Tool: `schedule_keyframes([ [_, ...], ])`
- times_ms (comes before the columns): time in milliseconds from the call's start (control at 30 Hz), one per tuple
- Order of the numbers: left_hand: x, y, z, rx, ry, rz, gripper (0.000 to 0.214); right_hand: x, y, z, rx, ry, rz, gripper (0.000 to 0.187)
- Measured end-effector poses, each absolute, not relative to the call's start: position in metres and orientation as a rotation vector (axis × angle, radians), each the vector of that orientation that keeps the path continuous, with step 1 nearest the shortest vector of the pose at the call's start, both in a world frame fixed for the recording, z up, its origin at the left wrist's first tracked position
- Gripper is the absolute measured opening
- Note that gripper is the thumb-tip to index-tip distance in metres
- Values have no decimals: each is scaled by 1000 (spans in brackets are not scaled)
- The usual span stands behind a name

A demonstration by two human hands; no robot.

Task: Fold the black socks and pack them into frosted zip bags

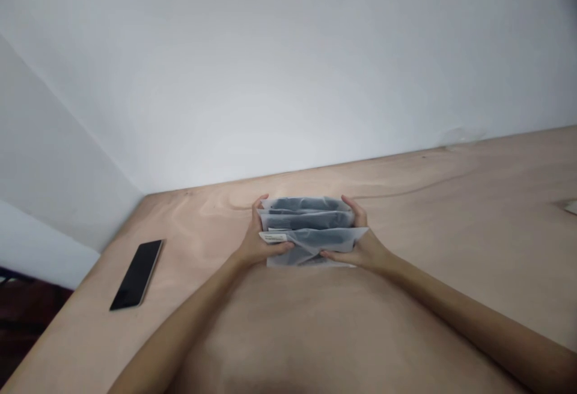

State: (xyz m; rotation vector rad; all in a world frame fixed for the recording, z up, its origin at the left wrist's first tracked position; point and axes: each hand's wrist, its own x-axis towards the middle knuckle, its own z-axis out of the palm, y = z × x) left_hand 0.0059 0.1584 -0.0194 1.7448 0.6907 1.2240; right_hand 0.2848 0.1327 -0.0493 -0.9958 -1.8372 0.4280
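Folded translucent plastic packet (pixel 309 229) sits on the table (pixel 433 202) between the fingers, its sides cupped by the left hand (pixel 261 245) and right hand (pixel 364 251). Fingers are curled round the far corners, thumbs pressed across the near face. Film is judged light, soft and probably slippery; side edges seem the best hold. Smartphone (pixel 136 275) lies well left of the fingers.

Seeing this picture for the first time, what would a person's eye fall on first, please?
The eye goes first to the stack of translucent plastic packets with dark contents, in the middle of the view, held from both sides by the left hand and the right hand. Next comes the black smartphone, lying on the plywood table left of the hands, below a white wall.
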Motion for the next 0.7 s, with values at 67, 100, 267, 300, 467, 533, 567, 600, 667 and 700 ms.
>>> schedule_keyframes([
  [67, 4, 159, -25, 1734, 688, 1189, 130, 284, 131, -52, -1005, -1853, 452, 124],
  [100, 3, 158, -27, 1728, 687, 1182, 132, 284, 131, -52, -1006, -1859, 460, 125],
  [267, 6, 155, -27, 1671, 746, 1185, 115, 282, 135, -48, -1002, -1852, 460, 119],
  [300, 7, 155, -26, 1669, 755, 1194, 114, 283, 136, -47, -1005, -1842, 458, 118],
  [467, 6, 155, -24, 1712, 774, 1218, 114, 284, 137, -48, -1028, -1820, 476, 126],
  [533, 5, 155, -27, 1700, 806, 1198, 114, 283, 137, -50, -1027, -1828, 500, 128],
  [567, 4, 155, -29, 1693, 824, 1188, 114, 283, 137, -51, -1027, -1830, 511, 128],
  [600, 4, 155, -30, 1687, 838, 1181, 113, 282, 137, -52, -1026, -1831, 519, 128],
  [667, 4, 154, -30, 1684, 844, 1175, 108, 282, 138, -52, -1027, -1833, 531, 129],
  [700, 5, 154, -29, 1682, 840, 1178, 106, 283, 139, -51, -1029, -1834, 535, 129],
])
